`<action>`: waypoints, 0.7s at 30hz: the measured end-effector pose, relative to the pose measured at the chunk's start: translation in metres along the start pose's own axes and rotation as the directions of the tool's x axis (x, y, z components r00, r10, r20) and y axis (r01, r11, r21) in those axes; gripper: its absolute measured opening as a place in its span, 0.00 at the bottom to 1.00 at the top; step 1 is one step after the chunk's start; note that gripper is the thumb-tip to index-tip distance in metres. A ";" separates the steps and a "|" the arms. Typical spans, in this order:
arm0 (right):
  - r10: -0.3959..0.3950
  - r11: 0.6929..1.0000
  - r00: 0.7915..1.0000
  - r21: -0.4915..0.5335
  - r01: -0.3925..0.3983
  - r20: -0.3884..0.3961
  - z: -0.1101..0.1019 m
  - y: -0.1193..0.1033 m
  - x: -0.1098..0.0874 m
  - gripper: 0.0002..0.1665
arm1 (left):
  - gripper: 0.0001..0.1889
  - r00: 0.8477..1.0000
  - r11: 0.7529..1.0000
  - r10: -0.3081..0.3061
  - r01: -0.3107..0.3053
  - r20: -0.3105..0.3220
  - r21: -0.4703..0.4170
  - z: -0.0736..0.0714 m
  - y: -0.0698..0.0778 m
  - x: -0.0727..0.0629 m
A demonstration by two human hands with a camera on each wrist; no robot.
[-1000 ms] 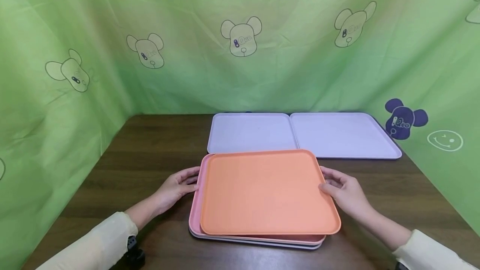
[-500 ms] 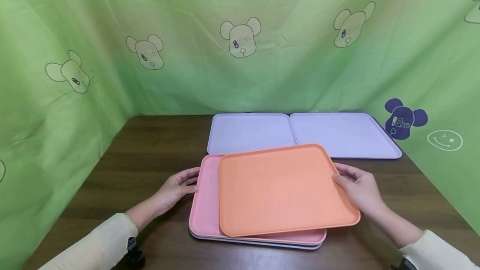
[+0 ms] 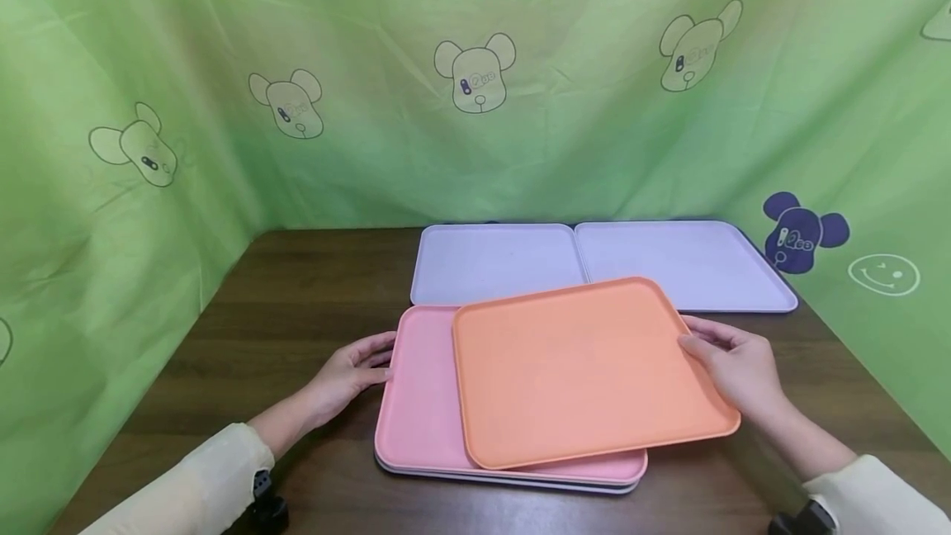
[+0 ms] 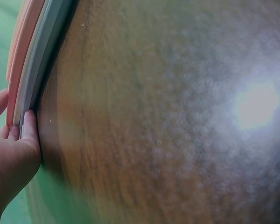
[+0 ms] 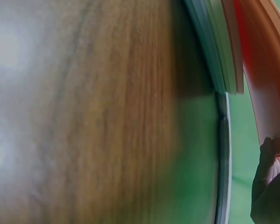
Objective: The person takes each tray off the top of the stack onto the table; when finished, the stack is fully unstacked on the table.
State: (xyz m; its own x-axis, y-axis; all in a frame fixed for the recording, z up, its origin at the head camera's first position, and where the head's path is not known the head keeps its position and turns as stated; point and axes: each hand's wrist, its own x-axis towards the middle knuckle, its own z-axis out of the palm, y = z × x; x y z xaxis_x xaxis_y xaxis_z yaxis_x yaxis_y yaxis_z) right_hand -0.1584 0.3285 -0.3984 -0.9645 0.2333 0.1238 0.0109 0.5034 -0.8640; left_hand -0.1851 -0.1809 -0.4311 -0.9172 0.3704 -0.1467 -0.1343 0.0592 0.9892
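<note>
Nearest the person, the left hand (image 3: pixel 347 371) lay at about nine o'clock from the stack of trays (image 3: pixel 513 479), its fingers nearly straight and pressed against the stack's left edge; the left wrist view showed the fingertips (image 4: pixel 29 128) touching the rims of the pink tray (image 3: pixel 419 403) and the pale trays beneath it. At about three o'clock, the right hand (image 3: pixel 735 366) gripped the right edge of the orange tray (image 3: pixel 587 370), fingers curled round its rim, thumb on top. That tray sat askew over the pink one, its right side past the stack's edge and tilted up off it, as the right wrist view showed. The stack rested on the dark wooden table (image 3: pixel 297 295). Farther off, toward twelve o'clock, two lilac trays (image 3: pixel 594 262) lay flat, side by side and touching. Behind them hung a green cloth (image 3: pixel 565 130) printed with bears.
</note>
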 end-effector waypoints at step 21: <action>0.068 0.997 0.998 -0.018 -0.069 -0.017 -0.025 0.012 0.007 0.16 | 0.33 1.000 1.000 -0.007 0.007 -0.009 0.005 -0.001 -0.001 0.002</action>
State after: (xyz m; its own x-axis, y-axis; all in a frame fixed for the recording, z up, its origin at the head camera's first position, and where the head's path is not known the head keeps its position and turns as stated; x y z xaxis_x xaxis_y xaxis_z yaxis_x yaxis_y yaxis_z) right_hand -0.1583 0.3567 -0.3954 -0.9569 0.2811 0.0725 0.0819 0.5010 -0.8616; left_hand -0.1873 -0.1808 -0.4324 -0.9195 0.3617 -0.1536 -0.1388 0.0668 0.9881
